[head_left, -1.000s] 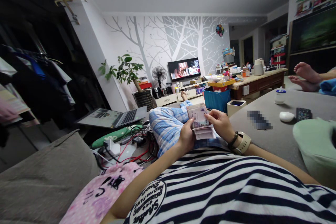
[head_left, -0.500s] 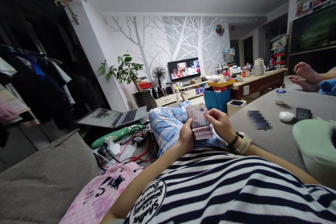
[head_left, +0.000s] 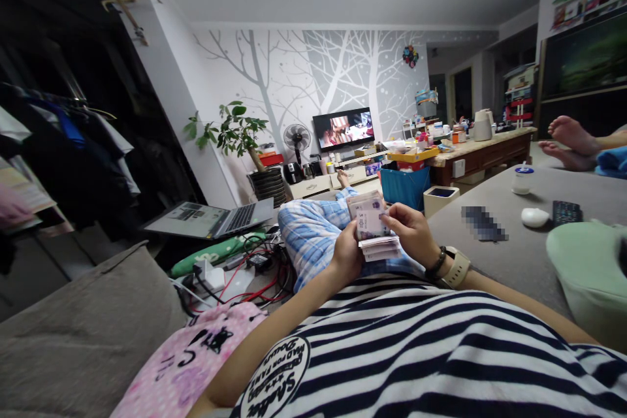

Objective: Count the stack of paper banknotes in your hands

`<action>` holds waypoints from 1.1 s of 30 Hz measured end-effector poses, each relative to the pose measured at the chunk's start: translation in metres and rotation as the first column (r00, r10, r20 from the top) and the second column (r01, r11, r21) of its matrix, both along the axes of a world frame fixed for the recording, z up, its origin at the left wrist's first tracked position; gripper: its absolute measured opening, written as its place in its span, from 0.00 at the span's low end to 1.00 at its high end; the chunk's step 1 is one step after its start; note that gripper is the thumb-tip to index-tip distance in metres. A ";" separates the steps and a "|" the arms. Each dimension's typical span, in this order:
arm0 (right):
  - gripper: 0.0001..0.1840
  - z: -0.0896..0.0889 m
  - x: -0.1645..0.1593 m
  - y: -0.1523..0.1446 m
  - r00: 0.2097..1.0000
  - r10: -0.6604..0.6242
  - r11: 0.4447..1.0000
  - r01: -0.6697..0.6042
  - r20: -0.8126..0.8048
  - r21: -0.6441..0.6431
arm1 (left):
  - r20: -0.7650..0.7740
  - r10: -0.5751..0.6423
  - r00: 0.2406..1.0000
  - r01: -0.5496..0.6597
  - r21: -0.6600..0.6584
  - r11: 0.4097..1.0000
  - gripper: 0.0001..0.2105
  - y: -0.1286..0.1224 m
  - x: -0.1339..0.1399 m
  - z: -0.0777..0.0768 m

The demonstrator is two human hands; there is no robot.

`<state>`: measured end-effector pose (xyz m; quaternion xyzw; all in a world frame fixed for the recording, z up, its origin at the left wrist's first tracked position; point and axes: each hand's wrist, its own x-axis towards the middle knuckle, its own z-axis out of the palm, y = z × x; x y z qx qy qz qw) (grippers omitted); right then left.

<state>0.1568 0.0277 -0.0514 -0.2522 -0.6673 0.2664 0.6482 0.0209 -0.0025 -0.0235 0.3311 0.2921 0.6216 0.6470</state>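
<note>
Above my lap, in blue checked trousers (head_left: 311, 225), I hold a stack of banknotes (head_left: 371, 223). My left hand (head_left: 349, 251) is closed around the stack's left and lower side. Several notes are folded down toward me below its fingers. At the upper right, my right hand (head_left: 411, 230) pinches the edge of a note between thumb and fingertips. A figure 5 shows on the front note. A dark bracelet and a pale watch (head_left: 456, 268) sit on my right wrist.
To the left lie an open laptop (head_left: 215, 219), tangled cables (head_left: 259, 274) and a pink cloth (head_left: 196, 353). On the grey sofa at right are a phone (head_left: 482, 223), a white mouse (head_left: 535, 217), a small keypad (head_left: 567, 212) and a green cushion (head_left: 588, 268). Another person's feet (head_left: 571, 144) rest beyond.
The front of the banknote stack looks different at its upper part, and the folded notes below have shifted slightly. Both hands stay in nearly the same place.
</note>
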 end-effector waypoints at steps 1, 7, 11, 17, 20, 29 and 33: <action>0.18 0.000 0.000 0.000 1.000 0.003 1.000 -0.003 -0.001 0.000 | -0.002 0.001 1.000 -0.001 0.000 1.000 0.18 0.000 0.000 0.000; 0.18 -0.001 0.000 0.000 1.000 0.001 1.000 -0.001 -0.002 0.002 | -0.014 -0.008 1.000 0.008 0.020 1.000 0.16 0.004 -0.002 -0.003; 0.19 -0.001 0.000 0.000 1.000 0.002 1.000 -0.002 0.000 0.003 | -0.010 -0.017 1.000 0.018 0.035 0.999 0.17 0.004 -0.002 -0.003; 0.18 -0.002 -0.001 0.001 1.000 0.010 1.000 -0.010 -0.011 0.014 | 0.012 -0.004 1.000 0.004 0.000 1.000 0.18 0.001 -0.001 0.000; 0.19 -0.002 -0.001 0.001 1.000 0.011 1.000 -0.011 -0.007 0.019 | 0.025 -0.008 1.000 0.008 0.012 1.000 0.16 0.003 -0.001 -0.002; 0.18 -0.003 -0.002 0.001 0.998 0.038 0.999 -0.036 -0.050 0.038 | -0.038 -0.013 0.999 0.014 0.046 0.999 0.15 0.004 -0.003 -0.005; 0.19 -0.004 -0.001 0.000 0.997 0.061 0.997 -0.059 -0.038 0.052 | -0.049 -0.026 0.998 0.029 0.064 0.998 0.14 0.004 -0.002 -0.005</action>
